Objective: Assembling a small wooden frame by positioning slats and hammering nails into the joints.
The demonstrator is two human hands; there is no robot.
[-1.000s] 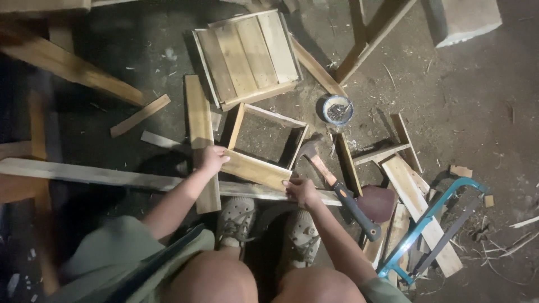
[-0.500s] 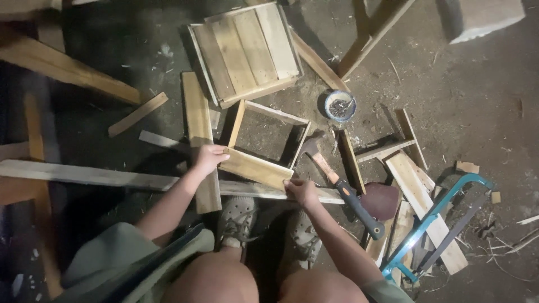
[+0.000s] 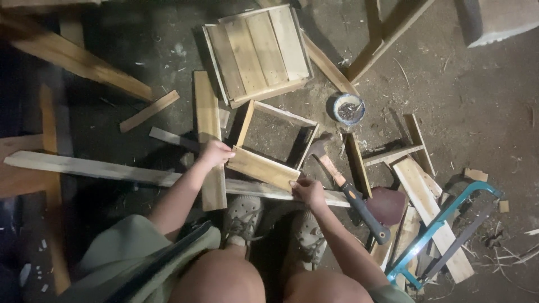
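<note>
Both hands grip the near side of a small open square frame of pale wood slats (image 3: 273, 145), lying on the dirt floor (image 3: 471, 123) in front of the person's shoes. Left hand (image 3: 215, 152) closes on the near-left corner; right hand (image 3: 306, 189) pinches the near-right end of the front slat.

Judging by this, the frame is being steadied w/ both hands. A hammer w/ a black grip (image 3: 348, 191) lies just right of the frame. A round tin of nails (image 3: 348, 108) sits beyond it; a slatted wooden panel (image 3: 258, 53) is further off.
</note>
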